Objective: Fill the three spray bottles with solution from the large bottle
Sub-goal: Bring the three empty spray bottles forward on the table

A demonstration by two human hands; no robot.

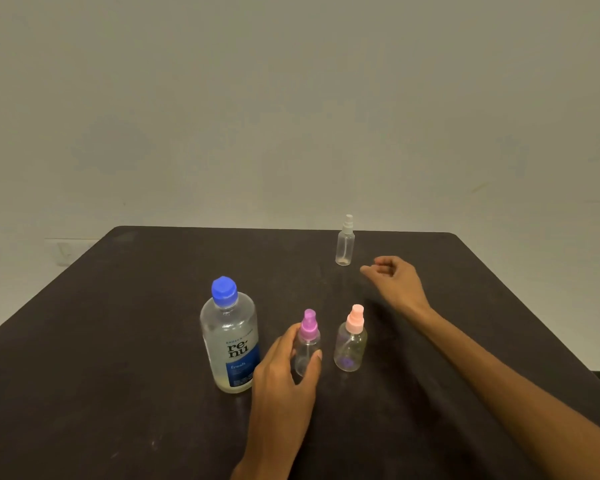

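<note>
Opening step: left hand (pixel 284 368) grips the purple sprayer (pixel 308 342); right hand (pixel 394 277), loosely curled, holds nothing. All caps on; next, unscrew its top.

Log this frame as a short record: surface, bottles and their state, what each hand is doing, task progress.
surface: dark table
large bottle: upright, blue cap on, holds liquid
purple sprayer: upright, top on, looks empty
pink sprayer: upright, top on, looks empty
clear sprayer: upright near far edge, top on, looks empty
left hand: grip around purple sprayer's body
right hand: fingers loosely curled, holds nothing, beside clear sprayer, not touching
progress: no filling begun; all caps on
</note>
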